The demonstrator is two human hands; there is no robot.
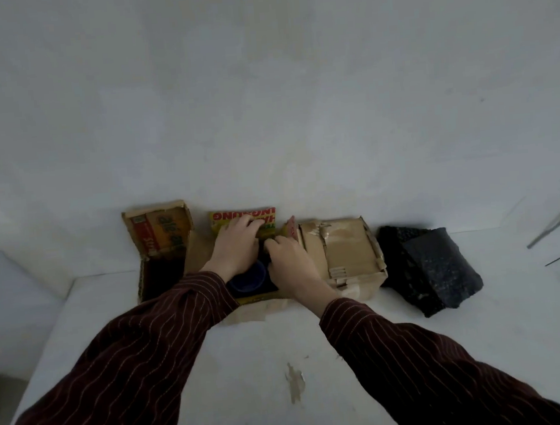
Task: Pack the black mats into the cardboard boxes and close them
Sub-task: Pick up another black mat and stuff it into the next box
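As L fingers (252, 224) touch box flap (227, 218), mats (433, 267) well apart.

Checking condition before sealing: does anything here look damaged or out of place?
Yes. The closed box on the right has torn, ragged top flaps, and the table has a chipped patch near the front.

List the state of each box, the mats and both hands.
Left box: open, flap upright.
Middle box: open, yellow flap raised, blue round thing inside.
Right box: closed, flaps folded down.
Black mats: stacked beside the right box, unpacked.
Left hand: fingers curled on the middle box's yellow flap.
Right hand: fingers curled at that box's opening; grip unclear.
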